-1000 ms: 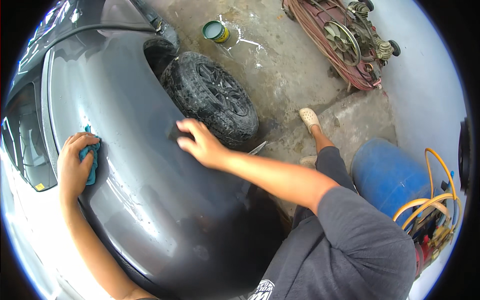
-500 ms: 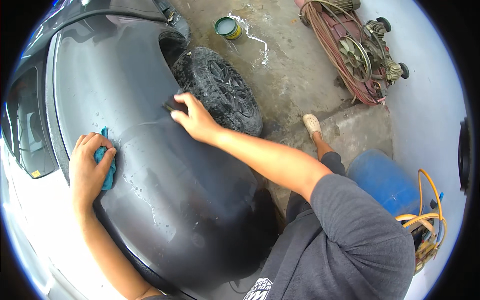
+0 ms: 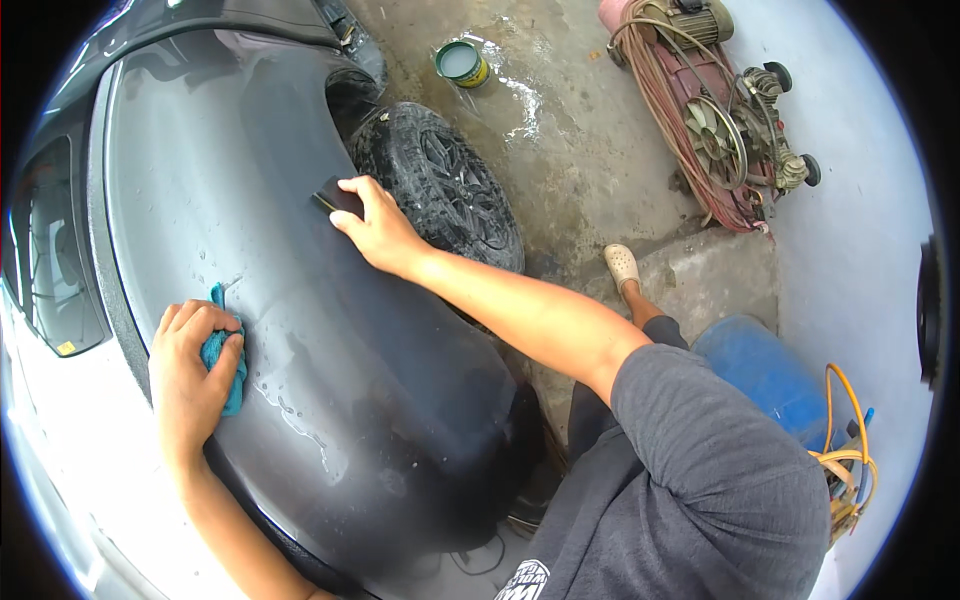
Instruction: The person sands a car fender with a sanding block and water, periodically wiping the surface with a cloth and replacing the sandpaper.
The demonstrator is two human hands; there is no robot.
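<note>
My right hand (image 3: 382, 228) pinches a thin dark sheet, which looks like sandpaper (image 3: 336, 196), between thumb and fingers against the grey car panel (image 3: 230, 160). That sheet lies close to the panel's edge above the wheel (image 3: 445, 180). My left hand (image 3: 195, 365) rests on the panel's other side, near the black trim, with its fingers curled round a crumpled teal cloth (image 3: 234, 375). Water drops and a wet streak (image 3: 297, 420) mark the curved surface between my arms.
A small green and yellow can (image 3: 462, 64) of cloudy liquid stands on the wet concrete floor (image 3: 570, 150) past the wheel. At the far right lies a red air compressor (image 3: 705, 120) with coiled hose. A blue drum (image 3: 765, 375) and yellow hose (image 3: 850, 400) are beside me.
My right hand has slid the dark sheet a little farther up and inward on the panel. My left hand stays on the cloth. The whole view has shifted slightly.
</note>
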